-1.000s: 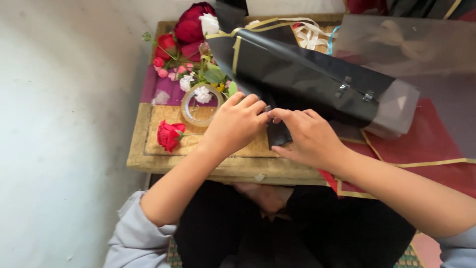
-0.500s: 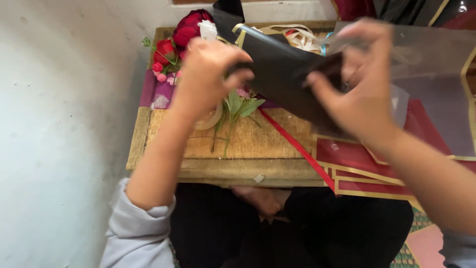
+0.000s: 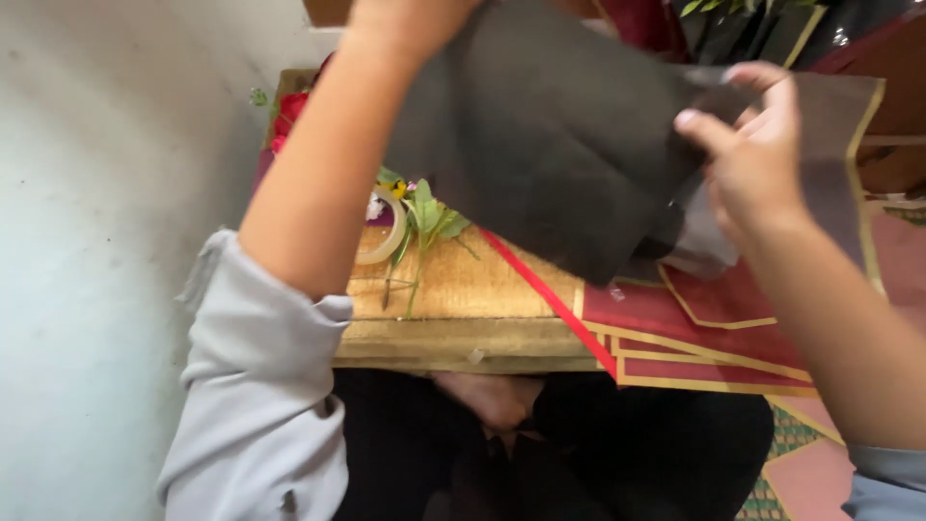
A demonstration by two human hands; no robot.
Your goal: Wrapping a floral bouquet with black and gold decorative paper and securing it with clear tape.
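Red roses [image 3: 289,116] lie at the bench's [image 3: 463,338] far left corner. My left hand [image 3: 405,14] is raised over the bench's far edge, mostly out of frame at the top, up against the dark sheet [image 3: 540,145]; whether those fingers are clamped on it I cannot tell. Tape ring [image 3: 391,227] and leafy stem [image 3: 420,232] rest on the bench, left of middle, below the sheet. The sheet is lifted above the bench's right half. Right hand [image 3: 752,164] has its fingers [image 3: 704,130] pinched on the sheet's right edge. Red gold-edged papers [image 3: 694,328] overhang the near right corner.
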